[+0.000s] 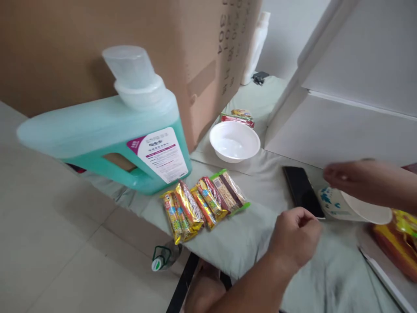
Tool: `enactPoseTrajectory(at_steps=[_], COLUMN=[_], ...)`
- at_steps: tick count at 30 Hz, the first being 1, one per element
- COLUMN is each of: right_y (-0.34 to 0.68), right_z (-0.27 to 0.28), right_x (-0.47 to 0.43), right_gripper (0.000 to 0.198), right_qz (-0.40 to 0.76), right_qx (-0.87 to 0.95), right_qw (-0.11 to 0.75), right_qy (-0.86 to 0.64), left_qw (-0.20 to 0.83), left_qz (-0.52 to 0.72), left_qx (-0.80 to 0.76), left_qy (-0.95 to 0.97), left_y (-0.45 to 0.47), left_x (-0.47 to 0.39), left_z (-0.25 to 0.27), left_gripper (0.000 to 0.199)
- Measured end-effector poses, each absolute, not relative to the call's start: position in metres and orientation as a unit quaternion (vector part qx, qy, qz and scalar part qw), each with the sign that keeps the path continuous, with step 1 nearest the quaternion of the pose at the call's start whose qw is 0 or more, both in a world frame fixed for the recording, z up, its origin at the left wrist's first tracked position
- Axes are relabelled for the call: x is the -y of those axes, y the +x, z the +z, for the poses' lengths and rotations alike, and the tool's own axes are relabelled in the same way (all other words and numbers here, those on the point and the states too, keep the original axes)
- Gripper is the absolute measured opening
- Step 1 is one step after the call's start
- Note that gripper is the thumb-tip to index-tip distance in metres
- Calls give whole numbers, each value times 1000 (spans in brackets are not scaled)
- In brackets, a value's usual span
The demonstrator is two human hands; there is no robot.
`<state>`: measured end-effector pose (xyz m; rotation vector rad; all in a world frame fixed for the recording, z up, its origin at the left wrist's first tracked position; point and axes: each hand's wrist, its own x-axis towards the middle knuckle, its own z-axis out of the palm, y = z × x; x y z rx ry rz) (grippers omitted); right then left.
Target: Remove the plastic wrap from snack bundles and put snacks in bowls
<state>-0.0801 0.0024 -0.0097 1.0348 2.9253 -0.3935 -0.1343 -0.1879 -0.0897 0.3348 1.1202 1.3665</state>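
My left hand is curled into a loose fist above the cloth, near the lower end of a black phone. Nothing shows between its fingers. Somewhat blurred, my right hand hovers over a white paper bowl with blue print. Its fingers are drawn together, and whatever they may hold is hidden. To the left lies a row of snack bars in yellow and red wrappers, beside a clear-wrapped bar with green ends. Behind them stands a white plastic bowl.
A large teal detergent jug stands at left before a cardboard box. White panels rise at the back right. More yellow packaging lies at the right edge. A bottle stands on the floor.
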Motion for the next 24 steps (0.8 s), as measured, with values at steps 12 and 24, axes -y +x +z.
enactPoseTrajectory(at_steps=[12, 24], right_y=[-340, -342], right_z=[-43, -101], right_x=[-78, -126], right_gripper=[69, 73], right_qz=[-181, -196], right_qx=[-880, -917], right_qw=[-100, -99], right_qy=[427, 332], left_qw=[696, 693], left_qz=[558, 575], left_qx=[-452, -430], left_qy=[-13, -69], left_y=[-143, -158], left_x=[164, 159], left_z=[-91, -93], left_gripper=[11, 7])
